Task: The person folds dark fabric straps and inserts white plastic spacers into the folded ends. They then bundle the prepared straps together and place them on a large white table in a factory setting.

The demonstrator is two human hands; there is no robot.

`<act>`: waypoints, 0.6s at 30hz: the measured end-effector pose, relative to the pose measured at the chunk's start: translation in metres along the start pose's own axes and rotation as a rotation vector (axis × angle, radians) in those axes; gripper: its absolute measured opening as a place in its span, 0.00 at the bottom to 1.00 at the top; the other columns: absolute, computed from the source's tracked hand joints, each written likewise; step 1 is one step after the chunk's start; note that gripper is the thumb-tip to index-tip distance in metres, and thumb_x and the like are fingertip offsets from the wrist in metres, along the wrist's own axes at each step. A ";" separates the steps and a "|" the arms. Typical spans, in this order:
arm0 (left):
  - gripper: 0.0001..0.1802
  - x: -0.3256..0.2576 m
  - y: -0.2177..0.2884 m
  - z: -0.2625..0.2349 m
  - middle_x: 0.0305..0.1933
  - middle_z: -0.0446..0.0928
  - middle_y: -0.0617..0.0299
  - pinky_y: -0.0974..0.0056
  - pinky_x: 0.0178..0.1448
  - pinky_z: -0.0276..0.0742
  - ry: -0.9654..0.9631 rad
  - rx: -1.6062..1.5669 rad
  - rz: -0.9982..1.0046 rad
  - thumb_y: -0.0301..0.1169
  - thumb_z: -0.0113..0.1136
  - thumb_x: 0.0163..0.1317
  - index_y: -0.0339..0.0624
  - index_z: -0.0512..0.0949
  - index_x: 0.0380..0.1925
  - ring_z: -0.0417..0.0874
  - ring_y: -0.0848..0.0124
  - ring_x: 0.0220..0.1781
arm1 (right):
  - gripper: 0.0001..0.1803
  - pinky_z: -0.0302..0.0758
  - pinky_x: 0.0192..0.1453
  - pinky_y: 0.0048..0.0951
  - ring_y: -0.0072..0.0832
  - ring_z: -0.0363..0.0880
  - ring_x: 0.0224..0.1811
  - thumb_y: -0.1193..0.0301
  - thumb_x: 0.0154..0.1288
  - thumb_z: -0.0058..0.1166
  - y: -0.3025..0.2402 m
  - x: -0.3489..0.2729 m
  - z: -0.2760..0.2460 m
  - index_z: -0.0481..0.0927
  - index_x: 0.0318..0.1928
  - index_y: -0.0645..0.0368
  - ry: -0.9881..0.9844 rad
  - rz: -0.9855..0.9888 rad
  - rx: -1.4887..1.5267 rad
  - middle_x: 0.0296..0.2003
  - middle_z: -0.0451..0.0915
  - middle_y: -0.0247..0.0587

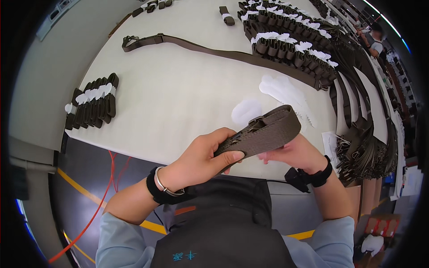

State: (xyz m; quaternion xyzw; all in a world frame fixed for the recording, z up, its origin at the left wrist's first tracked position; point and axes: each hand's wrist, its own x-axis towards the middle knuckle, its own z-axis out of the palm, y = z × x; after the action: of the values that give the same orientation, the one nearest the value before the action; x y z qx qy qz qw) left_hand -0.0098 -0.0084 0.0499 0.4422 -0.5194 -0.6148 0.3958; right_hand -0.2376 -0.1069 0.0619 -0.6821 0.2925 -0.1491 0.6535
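Right hand [300,153] — partly hidden behind folded strap [268,134]; grip unclear.

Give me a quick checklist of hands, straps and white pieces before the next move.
1. Left hand gripping the folded strap: ok.
2. Right hand gripping it too: cannot tell, fingers partly hidden.
3. White band around the folded strap: not ok, none visible.
4. Loose white pieces on the table just beyond the hands: ok.
5. Banded bundles at the left, clear of both hands: ok.
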 end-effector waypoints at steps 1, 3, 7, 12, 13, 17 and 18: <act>0.18 0.001 0.003 0.003 0.36 0.78 0.61 0.73 0.35 0.73 -0.017 0.025 -0.001 0.32 0.57 0.69 0.30 0.69 0.52 0.76 0.80 0.30 | 0.16 0.76 0.32 0.24 0.22 0.78 0.31 0.77 0.59 0.64 0.001 -0.005 0.008 0.76 0.47 0.62 -0.067 -0.047 0.054 0.36 0.80 0.37; 0.19 0.001 0.005 0.006 0.36 0.78 0.61 0.73 0.35 0.73 -0.035 0.079 -0.015 0.30 0.57 0.68 0.29 0.68 0.53 0.76 0.80 0.30 | 0.18 0.77 0.34 0.24 0.21 0.77 0.33 0.75 0.58 0.67 0.002 -0.009 0.013 0.76 0.48 0.62 -0.068 0.024 0.254 0.37 0.80 0.36; 0.21 -0.003 -0.005 0.013 0.29 0.79 0.57 0.70 0.30 0.74 0.065 0.123 0.104 0.32 0.60 0.67 0.33 0.66 0.54 0.79 0.76 0.25 | 0.20 0.77 0.35 0.24 0.21 0.77 0.35 0.73 0.58 0.67 0.013 -0.011 0.016 0.76 0.49 0.62 -0.109 0.074 0.385 0.38 0.80 0.35; 0.22 -0.010 -0.005 0.011 0.28 0.79 0.60 0.69 0.30 0.74 0.098 0.182 0.171 0.31 0.60 0.66 0.37 0.66 0.55 0.79 0.76 0.23 | 0.18 0.79 0.39 0.26 0.21 0.79 0.38 0.78 0.60 0.63 0.003 -0.016 0.036 0.75 0.50 0.64 0.073 0.029 0.266 0.41 0.80 0.37; 0.22 -0.010 -0.007 0.009 0.28 0.79 0.60 0.70 0.30 0.74 0.105 0.165 0.148 0.31 0.60 0.66 0.37 0.66 0.55 0.79 0.76 0.23 | 0.17 0.80 0.41 0.27 0.21 0.79 0.39 0.79 0.61 0.61 0.002 -0.020 0.042 0.74 0.50 0.64 0.134 -0.001 0.224 0.41 0.79 0.37; 0.21 -0.014 -0.011 -0.003 0.34 0.77 0.61 0.72 0.32 0.73 0.096 0.082 0.041 0.28 0.58 0.67 0.36 0.65 0.57 0.77 0.78 0.26 | 0.12 0.79 0.45 0.27 0.24 0.80 0.42 0.85 0.65 0.50 0.001 -0.045 0.042 0.75 0.49 0.66 0.161 0.012 0.094 0.43 0.79 0.39; 0.21 -0.014 -0.012 -0.004 0.37 0.77 0.61 0.73 0.33 0.73 0.079 0.060 0.007 0.26 0.57 0.68 0.35 0.64 0.58 0.75 0.79 0.27 | 0.13 0.79 0.47 0.26 0.22 0.80 0.42 0.86 0.65 0.48 0.001 -0.049 0.040 0.75 0.48 0.66 0.092 0.004 0.025 0.43 0.79 0.38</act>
State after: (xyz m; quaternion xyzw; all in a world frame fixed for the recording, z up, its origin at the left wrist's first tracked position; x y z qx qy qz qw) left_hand -0.0019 0.0058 0.0394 0.4760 -0.5230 -0.5796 0.4049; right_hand -0.2526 -0.0461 0.0657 -0.6655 0.3219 -0.1827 0.6481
